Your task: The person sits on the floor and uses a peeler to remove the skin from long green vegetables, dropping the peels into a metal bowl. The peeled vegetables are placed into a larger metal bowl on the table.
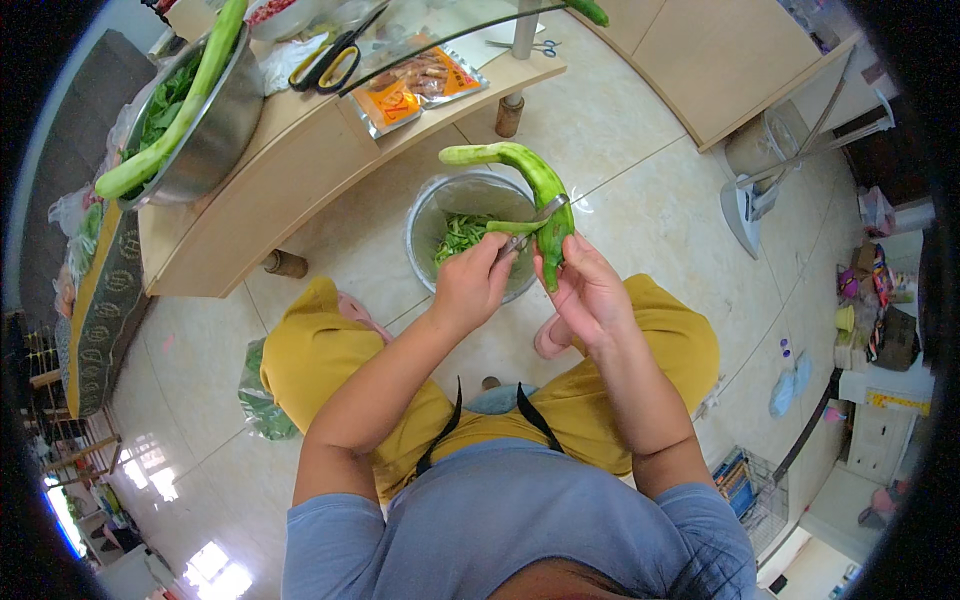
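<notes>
My left hand (471, 283) is closed on the handle of a metal peeler (553, 205), whose blade lies against a curved green gourd or cucumber (534, 169). A strip of green peel (510, 226) hangs beside the blade. The stem end of the vegetable is gripped by the fingers of my right hand (589, 289). Its far, bent end looks paler and peeled, while the part near my right hand is darker green. Below it on the floor stands a bin (411, 240) with a liner, holding green peelings (459, 236).
At upper left, a wooden table (247, 202) bears a steel bowl (217, 161) with leafy greens and a long peeled vegetable (174, 135), black-yellow scissors (326, 69) and food packets (424, 82). A bag of greens (262, 405) lies by my left leg. A cabinet (720, 60) stands upper right.
</notes>
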`<state>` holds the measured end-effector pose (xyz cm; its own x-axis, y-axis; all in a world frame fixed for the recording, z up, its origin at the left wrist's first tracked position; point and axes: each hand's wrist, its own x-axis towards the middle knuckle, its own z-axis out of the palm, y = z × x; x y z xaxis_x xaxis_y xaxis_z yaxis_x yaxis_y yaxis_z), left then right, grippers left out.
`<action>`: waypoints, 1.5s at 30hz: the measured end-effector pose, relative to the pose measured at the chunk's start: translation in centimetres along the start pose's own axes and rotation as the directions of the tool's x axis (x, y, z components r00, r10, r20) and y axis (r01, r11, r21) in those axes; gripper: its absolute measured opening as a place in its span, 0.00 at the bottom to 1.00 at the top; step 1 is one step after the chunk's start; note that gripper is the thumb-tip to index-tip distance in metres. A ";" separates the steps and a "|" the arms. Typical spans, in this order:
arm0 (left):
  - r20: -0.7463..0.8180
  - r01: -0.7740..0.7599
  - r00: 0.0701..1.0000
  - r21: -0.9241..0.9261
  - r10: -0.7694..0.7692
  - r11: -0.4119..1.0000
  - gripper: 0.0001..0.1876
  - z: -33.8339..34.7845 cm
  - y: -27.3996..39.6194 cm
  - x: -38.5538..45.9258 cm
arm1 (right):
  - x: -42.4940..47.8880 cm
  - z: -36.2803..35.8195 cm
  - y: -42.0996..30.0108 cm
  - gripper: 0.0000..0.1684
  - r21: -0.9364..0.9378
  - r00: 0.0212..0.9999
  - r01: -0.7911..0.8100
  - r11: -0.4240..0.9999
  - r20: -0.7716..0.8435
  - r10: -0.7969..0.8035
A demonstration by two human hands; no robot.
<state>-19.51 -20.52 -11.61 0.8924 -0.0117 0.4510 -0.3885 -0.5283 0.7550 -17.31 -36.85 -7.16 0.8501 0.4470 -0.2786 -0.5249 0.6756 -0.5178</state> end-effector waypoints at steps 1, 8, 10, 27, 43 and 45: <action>-0.004 0.007 1.000 0.006 -0.007 1.000 0.08 0.1 -0.1 0.1 | 0.0 0.0 0.1 0.23 0.001 1.000 0.002 1.000 -0.015 -0.002; -0.071 0.189 0.979 -0.016 -0.190 0.982 0.07 0.8 -1.3 1.4 | -0.8 0.0 0.0 0.22 0.081 0.998 -0.053 0.995 0.035 0.050; -0.081 0.234 0.968 -0.031 -0.236 0.972 0.07 1.1 -1.4 1.8 | -0.9 -0.6 0.1 0.23 0.157 0.993 -0.091 0.983 0.087 0.078; -0.194 0.340 0.922 -0.007 -0.335 0.940 0.07 3.2 -3.4 3.2 | -3.4 1.0 -0.2 0.27 0.215 0.986 -0.154 0.964 0.091 0.137; 0.096 0.280 0.954 0.056 -0.284 0.958 0.07 0.8 -1.7 2.1 | -2.8 -0.2 -0.4 0.23 0.024 0.987 -0.143 0.989 0.078 0.141; 0.141 0.285 0.948 0.031 -0.286 0.958 0.07 0.2 -1.3 2.2 | -2.6 0.1 -0.5 0.23 -0.013 0.994 -0.106 0.994 0.031 0.106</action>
<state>-16.98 -19.98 -11.70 0.9893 0.0207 0.1442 -0.1108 -0.5354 0.8373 -19.28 -38.24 -6.08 0.7878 0.5341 -0.3067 -0.6112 0.6169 -0.4958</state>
